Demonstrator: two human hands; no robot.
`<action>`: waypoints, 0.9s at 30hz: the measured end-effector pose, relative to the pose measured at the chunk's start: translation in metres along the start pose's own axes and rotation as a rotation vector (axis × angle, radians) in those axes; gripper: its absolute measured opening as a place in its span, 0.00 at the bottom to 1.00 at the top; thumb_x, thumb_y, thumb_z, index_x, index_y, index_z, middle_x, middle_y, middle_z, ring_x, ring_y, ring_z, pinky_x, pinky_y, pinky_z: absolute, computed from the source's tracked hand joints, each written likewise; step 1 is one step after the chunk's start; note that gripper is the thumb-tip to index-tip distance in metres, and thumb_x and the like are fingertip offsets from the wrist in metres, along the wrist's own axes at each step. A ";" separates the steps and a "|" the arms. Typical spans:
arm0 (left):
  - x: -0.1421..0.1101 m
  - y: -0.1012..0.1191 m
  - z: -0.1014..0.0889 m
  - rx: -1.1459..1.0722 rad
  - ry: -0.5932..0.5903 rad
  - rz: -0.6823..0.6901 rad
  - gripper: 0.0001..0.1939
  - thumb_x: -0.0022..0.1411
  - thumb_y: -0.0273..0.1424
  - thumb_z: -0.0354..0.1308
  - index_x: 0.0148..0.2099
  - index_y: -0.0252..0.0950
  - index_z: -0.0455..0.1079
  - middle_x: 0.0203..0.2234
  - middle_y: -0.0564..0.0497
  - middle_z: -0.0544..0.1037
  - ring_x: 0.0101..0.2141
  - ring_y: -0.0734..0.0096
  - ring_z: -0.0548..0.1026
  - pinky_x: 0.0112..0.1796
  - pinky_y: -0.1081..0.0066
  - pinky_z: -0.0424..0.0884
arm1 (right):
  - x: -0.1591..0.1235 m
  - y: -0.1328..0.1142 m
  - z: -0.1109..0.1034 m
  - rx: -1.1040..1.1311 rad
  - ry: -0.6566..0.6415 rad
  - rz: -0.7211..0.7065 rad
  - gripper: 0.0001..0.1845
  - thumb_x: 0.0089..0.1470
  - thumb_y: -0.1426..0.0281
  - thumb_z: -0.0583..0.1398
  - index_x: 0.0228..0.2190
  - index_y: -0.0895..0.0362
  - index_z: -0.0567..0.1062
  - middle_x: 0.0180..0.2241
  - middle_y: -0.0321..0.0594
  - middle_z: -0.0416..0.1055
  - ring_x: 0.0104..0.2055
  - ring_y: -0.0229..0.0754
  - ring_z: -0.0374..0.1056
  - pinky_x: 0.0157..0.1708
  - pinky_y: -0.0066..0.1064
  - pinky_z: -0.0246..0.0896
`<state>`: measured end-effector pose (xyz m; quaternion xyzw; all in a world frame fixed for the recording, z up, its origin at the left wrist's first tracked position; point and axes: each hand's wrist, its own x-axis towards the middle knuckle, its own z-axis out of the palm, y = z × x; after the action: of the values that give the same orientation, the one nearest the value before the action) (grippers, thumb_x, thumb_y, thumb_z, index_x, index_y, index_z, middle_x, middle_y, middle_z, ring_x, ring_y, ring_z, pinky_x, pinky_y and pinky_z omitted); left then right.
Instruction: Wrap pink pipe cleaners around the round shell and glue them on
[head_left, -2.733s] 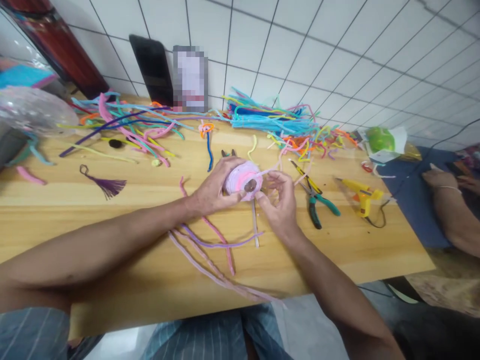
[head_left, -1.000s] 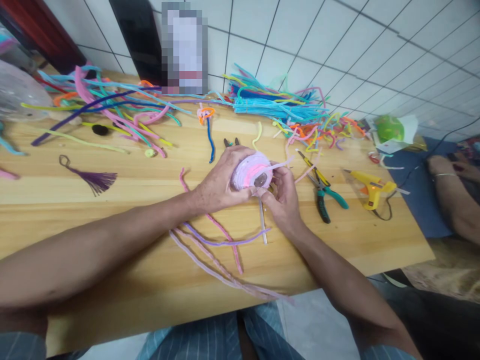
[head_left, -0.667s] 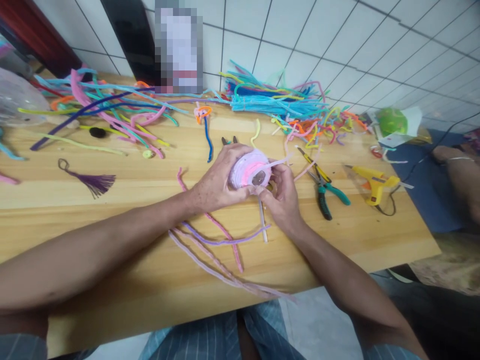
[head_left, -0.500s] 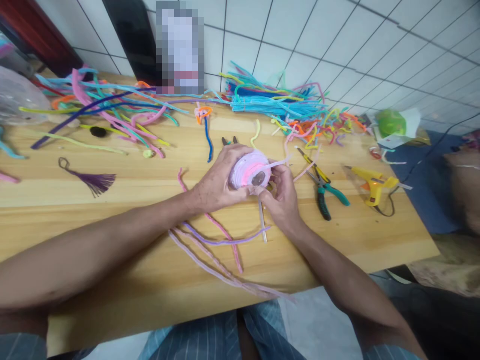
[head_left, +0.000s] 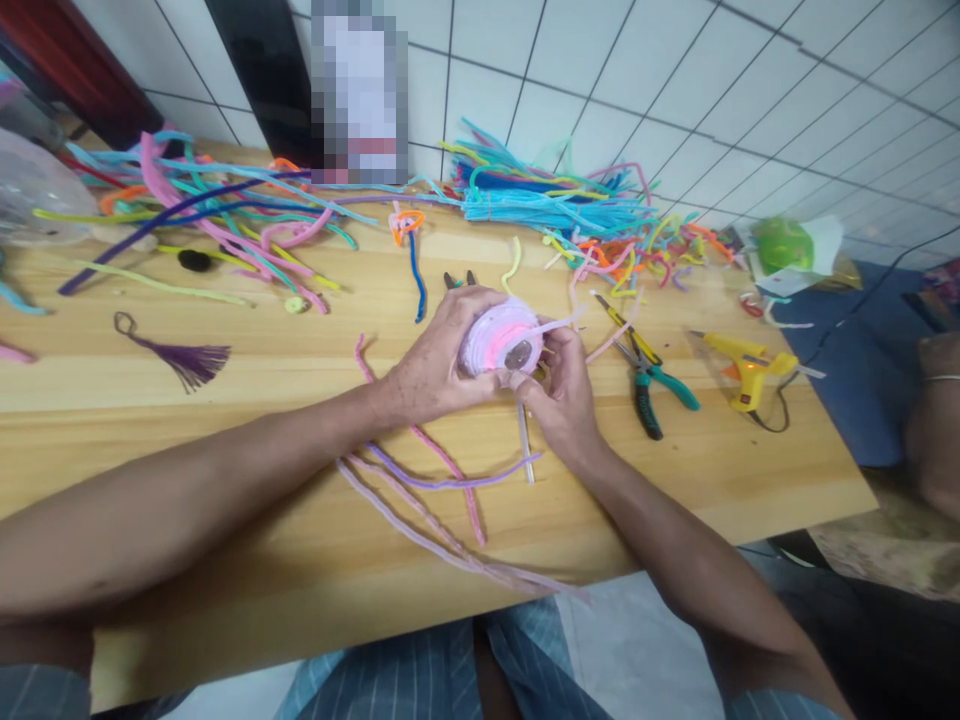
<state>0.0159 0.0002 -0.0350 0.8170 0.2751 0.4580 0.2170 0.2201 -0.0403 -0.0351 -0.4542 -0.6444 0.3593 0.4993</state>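
Observation:
A rounded body wound in lilac and pink pipe cleaner (head_left: 499, 335), with a dark opening on its right side, is held just above the table. My left hand (head_left: 442, 360) wraps around its left side, closed on it. At the rim of the opening, the thumb and fingers of my right hand (head_left: 559, 390) pinch its lower right edge. A loose lilac end sticks out to the right above my right fingers. Below the hands lie a clear glue stick (head_left: 527, 445) and several pink and purple pipe cleaners (head_left: 450, 485). My right fingertips are partly hidden.
Green-handled pliers (head_left: 649, 395), a yellow cutter (head_left: 630, 330) and a yellow glue gun (head_left: 750, 368) lie to the right. A purple tassel (head_left: 180, 360) is at left. Pipe cleaner bundles (head_left: 555, 200) line the tiled wall beside a phone (head_left: 360, 100). Another person's arm (head_left: 937, 420) shows at far right.
Since the earliest frame my view has shifted, and my right hand has moved from near the loose lilac end to the opening's lower edge. In the last half second the hands barely move.

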 end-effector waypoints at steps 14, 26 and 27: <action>0.000 0.001 0.000 0.025 -0.004 -0.051 0.38 0.64 0.47 0.65 0.69 0.39 0.58 0.62 0.36 0.70 0.64 0.44 0.68 0.66 0.43 0.64 | 0.000 0.000 -0.002 0.010 -0.010 0.032 0.31 0.55 0.57 0.71 0.55 0.45 0.66 0.54 0.41 0.71 0.56 0.49 0.70 0.59 0.47 0.68; -0.001 -0.001 0.002 0.050 0.003 -0.004 0.37 0.65 0.44 0.64 0.69 0.39 0.57 0.62 0.36 0.70 0.64 0.46 0.68 0.65 0.43 0.66 | 0.000 -0.002 -0.004 0.005 -0.010 0.038 0.27 0.58 0.54 0.67 0.55 0.45 0.68 0.54 0.41 0.71 0.57 0.49 0.69 0.60 0.48 0.67; -0.001 -0.002 0.002 0.051 0.007 0.003 0.37 0.64 0.44 0.64 0.69 0.39 0.57 0.62 0.36 0.70 0.64 0.47 0.68 0.65 0.44 0.66 | 0.000 -0.002 -0.004 0.000 -0.007 0.036 0.27 0.58 0.54 0.67 0.55 0.45 0.68 0.54 0.41 0.71 0.57 0.49 0.69 0.60 0.48 0.67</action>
<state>0.0170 0.0008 -0.0375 0.8211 0.2860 0.4540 0.1946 0.2234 -0.0409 -0.0327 -0.4645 -0.6378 0.3699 0.4905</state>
